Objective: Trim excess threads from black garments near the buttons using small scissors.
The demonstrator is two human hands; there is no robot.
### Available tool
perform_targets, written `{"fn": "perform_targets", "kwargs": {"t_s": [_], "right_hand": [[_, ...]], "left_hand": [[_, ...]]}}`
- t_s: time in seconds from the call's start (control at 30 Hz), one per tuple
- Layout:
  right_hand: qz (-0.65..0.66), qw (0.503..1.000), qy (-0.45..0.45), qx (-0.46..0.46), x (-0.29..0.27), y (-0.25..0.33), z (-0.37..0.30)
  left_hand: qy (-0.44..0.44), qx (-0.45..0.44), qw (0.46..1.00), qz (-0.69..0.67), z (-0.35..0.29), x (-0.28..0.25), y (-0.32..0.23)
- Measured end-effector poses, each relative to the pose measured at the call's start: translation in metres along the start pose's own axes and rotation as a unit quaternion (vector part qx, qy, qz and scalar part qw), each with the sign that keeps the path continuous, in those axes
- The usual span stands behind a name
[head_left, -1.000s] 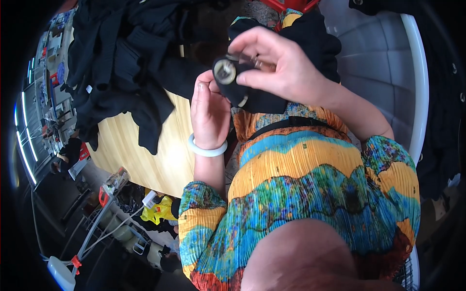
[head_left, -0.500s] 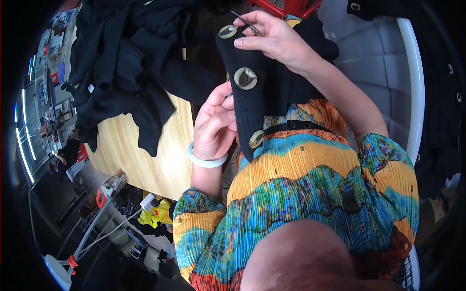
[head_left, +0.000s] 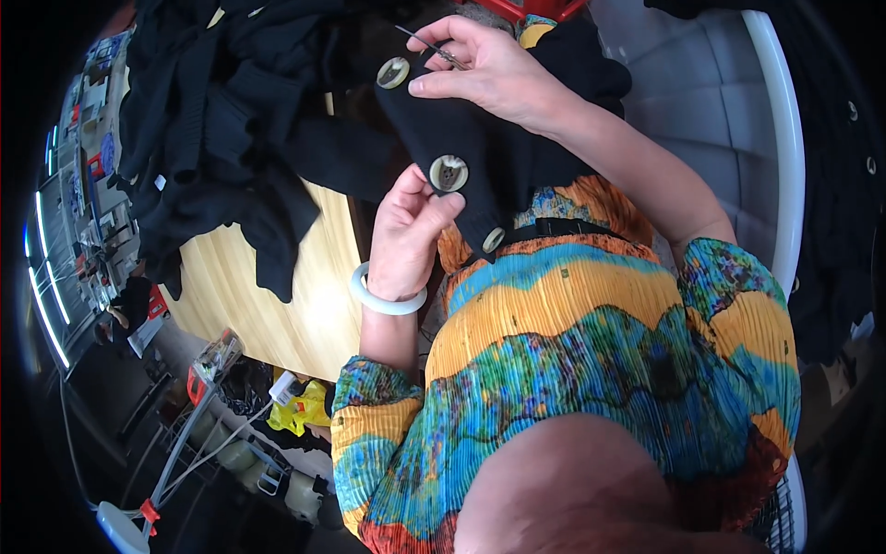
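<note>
A black knitted garment (head_left: 484,134) with large cream-and-brown buttons hangs across my lap. My left hand (head_left: 406,231) pinches its edge between thumb and fingers, just below the middle button (head_left: 449,174). Higher up, the upper button (head_left: 393,73) sits on the same edge, left of my right hand (head_left: 489,78). That hand is closed around a thin, dark, pointed tool (head_left: 434,48) with a ridged metal part; its exact kind is unclear. The tip points up and left, apart from the cloth. A lower button (head_left: 494,241) lies near my waist.
More black garments (head_left: 212,138) are heaped on a pale wooden table (head_left: 258,286) at left. A white-rimmed grey tub (head_left: 775,157) stands at right, with black buttoned clothing beyond it. A lamp (head_left: 120,526), cables and a yellow bag (head_left: 300,406) are at lower left.
The garment edge and its buttons have shifted left. My left thumb has come up onto the edge under the middle button. My right hand and the tool have moved slightly left.
</note>
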State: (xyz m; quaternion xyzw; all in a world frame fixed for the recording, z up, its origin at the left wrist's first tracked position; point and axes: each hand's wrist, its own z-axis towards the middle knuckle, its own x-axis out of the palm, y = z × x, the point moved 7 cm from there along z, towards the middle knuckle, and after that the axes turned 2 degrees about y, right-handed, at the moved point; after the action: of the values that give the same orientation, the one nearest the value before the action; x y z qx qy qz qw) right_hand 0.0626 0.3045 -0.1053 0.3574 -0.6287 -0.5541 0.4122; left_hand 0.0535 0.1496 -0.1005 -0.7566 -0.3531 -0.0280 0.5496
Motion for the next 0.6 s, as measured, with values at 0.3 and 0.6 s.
{"fn": "perform_targets", "kwargs": {"t_s": [0.3, 0.6], "right_hand": [[0.001, 0.997, -0.027, -0.076, -0.007, 0.017, -0.017], [0.017, 0.998, -0.014, -0.065, 0.0, 0.025, -0.031]], "left_hand": [[-0.056, -0.006, 0.98, -0.189, -0.007, -0.021, -0.016], [-0.002, 0.03, 0.976, -0.216, -0.002, -0.004, -0.031]]}}
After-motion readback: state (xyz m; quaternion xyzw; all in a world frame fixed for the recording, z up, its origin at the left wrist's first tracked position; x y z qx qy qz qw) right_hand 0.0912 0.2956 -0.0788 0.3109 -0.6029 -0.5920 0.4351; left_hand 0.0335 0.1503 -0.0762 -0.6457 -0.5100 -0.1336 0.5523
